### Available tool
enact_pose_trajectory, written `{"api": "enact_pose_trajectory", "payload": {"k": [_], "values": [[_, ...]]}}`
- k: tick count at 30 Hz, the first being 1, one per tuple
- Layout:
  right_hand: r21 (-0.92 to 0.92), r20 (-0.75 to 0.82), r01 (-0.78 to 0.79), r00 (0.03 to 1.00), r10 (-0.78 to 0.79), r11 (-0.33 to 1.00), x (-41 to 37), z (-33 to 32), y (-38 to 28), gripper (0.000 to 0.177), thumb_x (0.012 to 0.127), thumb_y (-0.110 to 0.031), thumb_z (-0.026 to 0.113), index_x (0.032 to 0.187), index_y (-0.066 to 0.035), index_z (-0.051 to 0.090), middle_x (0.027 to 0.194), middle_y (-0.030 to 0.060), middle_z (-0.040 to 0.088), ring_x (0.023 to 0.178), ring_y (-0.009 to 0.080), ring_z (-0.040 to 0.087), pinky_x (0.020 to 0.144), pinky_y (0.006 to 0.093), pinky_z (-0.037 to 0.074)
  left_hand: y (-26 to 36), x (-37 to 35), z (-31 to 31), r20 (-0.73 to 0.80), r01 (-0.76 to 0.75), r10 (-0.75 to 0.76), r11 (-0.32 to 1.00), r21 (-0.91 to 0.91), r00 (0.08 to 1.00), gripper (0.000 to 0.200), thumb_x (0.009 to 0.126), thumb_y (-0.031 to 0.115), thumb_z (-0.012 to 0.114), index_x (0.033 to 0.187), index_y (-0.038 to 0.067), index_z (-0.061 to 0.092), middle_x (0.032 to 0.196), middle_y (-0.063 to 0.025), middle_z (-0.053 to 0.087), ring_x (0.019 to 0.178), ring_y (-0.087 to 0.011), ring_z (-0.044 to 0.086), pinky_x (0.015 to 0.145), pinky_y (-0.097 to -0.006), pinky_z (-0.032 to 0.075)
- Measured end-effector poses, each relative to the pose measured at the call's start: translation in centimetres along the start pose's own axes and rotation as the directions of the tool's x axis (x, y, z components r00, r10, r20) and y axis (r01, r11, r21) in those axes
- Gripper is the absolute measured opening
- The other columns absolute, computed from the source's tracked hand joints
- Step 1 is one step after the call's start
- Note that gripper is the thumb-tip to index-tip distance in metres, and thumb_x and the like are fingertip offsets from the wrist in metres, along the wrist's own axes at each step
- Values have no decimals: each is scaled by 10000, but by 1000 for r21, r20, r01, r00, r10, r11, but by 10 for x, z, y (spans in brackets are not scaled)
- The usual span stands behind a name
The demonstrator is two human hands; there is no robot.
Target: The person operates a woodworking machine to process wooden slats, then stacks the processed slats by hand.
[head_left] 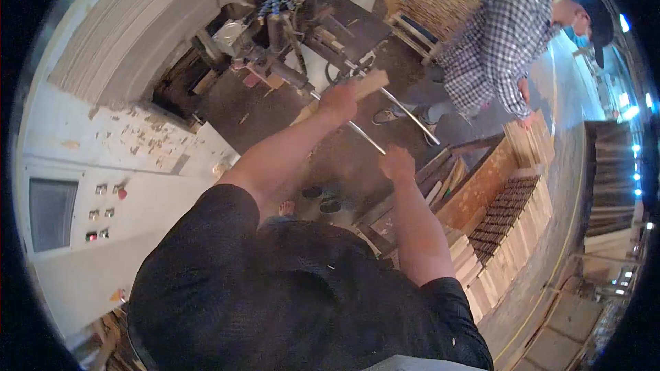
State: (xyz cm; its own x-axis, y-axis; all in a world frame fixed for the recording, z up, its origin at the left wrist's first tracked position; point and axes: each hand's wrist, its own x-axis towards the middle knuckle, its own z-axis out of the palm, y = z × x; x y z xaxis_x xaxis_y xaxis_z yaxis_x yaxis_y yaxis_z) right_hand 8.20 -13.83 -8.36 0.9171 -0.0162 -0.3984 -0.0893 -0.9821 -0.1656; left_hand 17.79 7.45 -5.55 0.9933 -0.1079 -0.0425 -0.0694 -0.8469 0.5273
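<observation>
My left hand is closed around a wooden board, which lies slantwise over two parallel metal rods. One end of the board sticks out past my fingers, and my wrist and forearm hide part of the rest. My right hand is closed at the near end of the closer rod, and its fingers cover the rod's tip. Behind the board, the rods run back to a dusty machine with blue tubing.
To the right, a co-worker in a checked shirt bends over stacked wooden boards. More boards stand in a row nearer to me. On the left is a control panel with buttons. Sandals lie on the floor.
</observation>
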Motion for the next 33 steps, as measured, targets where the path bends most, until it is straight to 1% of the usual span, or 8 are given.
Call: {"api": "enact_pose_trajectory", "payload": {"k": [2,5,11,13,20,22,26,33], "values": [[-15,-11,-8,1000,8,1000,-1,-1,-2,408,877,-361,598,1112,-42,695,1130,233,687,1077,401,656,938,498,525,-4,-22,-3,-179,-70,53,993,-92,982,485,855,131,586,1327,73,490,1017,-244,647,951,-441,640,814,-535,511],[-19,13,-27,1000,27,999,2,-1,-5,403,867,-344,607,1115,-38,693,1128,233,687,1068,414,654,935,499,523,-31,-59,-29,-354,-432,352,884,-177,866,371,837,177,711,1184,78,623,946,-170,631,959,-383,624,825,-448,511],[-60,-50,16,999,-19,998,0,7,-6,411,867,-353,620,1120,-37,688,1113,237,690,1068,423,652,933,500,524,-128,-143,-51,-470,-205,98,962,-182,877,352,850,237,738,1148,66,659,1029,-165,663,1006,-359,647,854,-429,526],[-105,-101,32,994,-42,994,7,15,-2,418,876,-367,616,1125,-36,680,1108,243,687,1067,422,648,932,504,523,-154,-162,-62,-450,94,-224,951,-294,864,323,871,241,721,1129,53,673,1067,-180,679,1007,-366,661,836,-439,534],[-54,-10,113,994,-113,992,10,3,-22,466,846,-438,686,1089,-41,674,1075,212,690,1036,385,660,900,473,524,-228,-168,-38,-413,192,-374,888,-418,831,288,896,245,695,1034,-7,691,886,-196,717,831,-324,704,758,-395,543],[125,-522,455,786,-331,882,13,11,-46,443,831,-413,715,1089,-55,675,988,187,694,927,392,662,832,467,523,-247,-160,-29,-391,195,-441,826,-528,808,295,900,254,699,1028,-12,696,876,-167,727,805,-270,703,741,-374,543],[226,-377,638,754,-538,736,12,-12,-169,468,834,-385,725,1133,-36,640,946,153,690,884,365,655,794,434,520,-252,-155,-35,-245,195,-537,635,-747,807,318,891,295,709,1040,14,704,873,-135,739,823,-233,720,748,-374,550],[335,-175,484,875,-452,808,81,14,-297,667,859,-426,691,1332,3,501,1114,248,671,1062,420,632,920,483,494,-233,-160,-65,-194,287,-583,628,-723,789,304,890,277,730,1010,0,700,866,-121,745,772,-215,721,726,-354,560]]}}
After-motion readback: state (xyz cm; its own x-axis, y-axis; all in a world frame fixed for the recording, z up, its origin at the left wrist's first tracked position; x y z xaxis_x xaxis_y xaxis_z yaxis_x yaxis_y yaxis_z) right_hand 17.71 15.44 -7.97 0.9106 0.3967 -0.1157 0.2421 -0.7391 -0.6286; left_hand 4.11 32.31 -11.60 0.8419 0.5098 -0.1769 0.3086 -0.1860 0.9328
